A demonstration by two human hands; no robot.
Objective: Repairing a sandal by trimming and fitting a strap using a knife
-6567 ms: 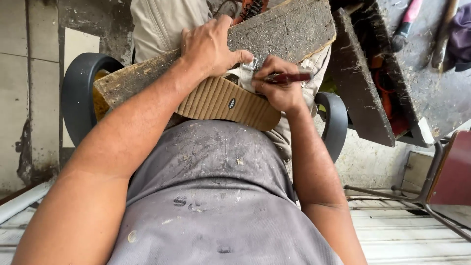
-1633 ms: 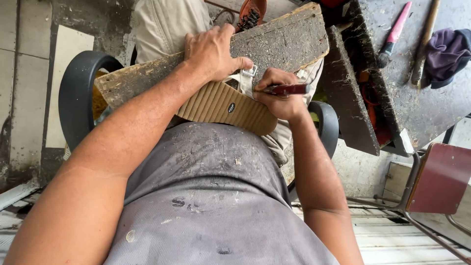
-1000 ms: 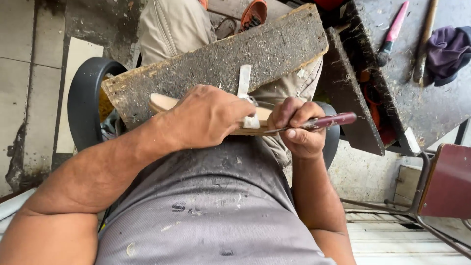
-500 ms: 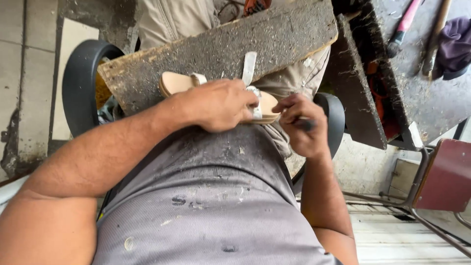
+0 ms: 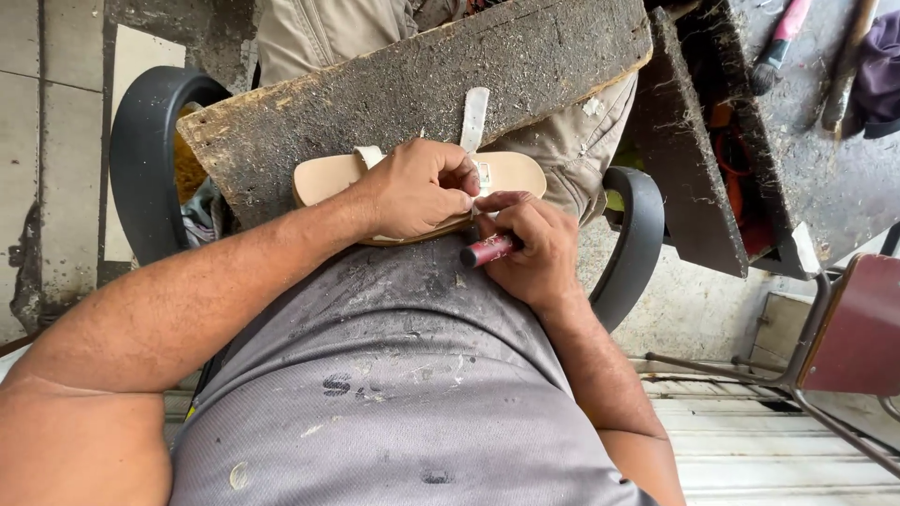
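- One tan flat sandal with a pale cream strap [image 5: 511, 171] lies sole-down on a rough, grey, dust-covered wooden board [image 5: 394, 84], near the board's front edge and close against the person's belly.
- One loose white strap end [image 5: 474, 117] stands up from the sandal across the board, away from the person.
- Left hand [image 5: 417, 187] covers the middle of the sandal, fingers curled and pressed together, pinning it down; the fingertips pinch at the strap by the small buckle.
- Right hand [image 5: 536, 251] sits just beside the left, touching it, fingers closed around a red-handled tool [image 5: 487, 250]; only the handle's butt shows, and the working tip is hidden under the fingers, so I cannot tell what it touches.
- Both forearms come in over a grey, paint-flecked shirt [image 5: 394, 403].
- Under the board, khaki trouser legs [image 5: 319, 33] show, and black curved chair arms [image 5: 141, 159] rise on either side.
- To the right stands a dark, littered workbench [image 5: 816, 159], well apart from the hands, with a pink-handled tool [image 5: 783, 37] and a purple cloth [image 5: 877, 80] on it.
- Low on the right, a dark red chair seat on a metal frame [image 5: 858, 328] stands over pale floor boards.
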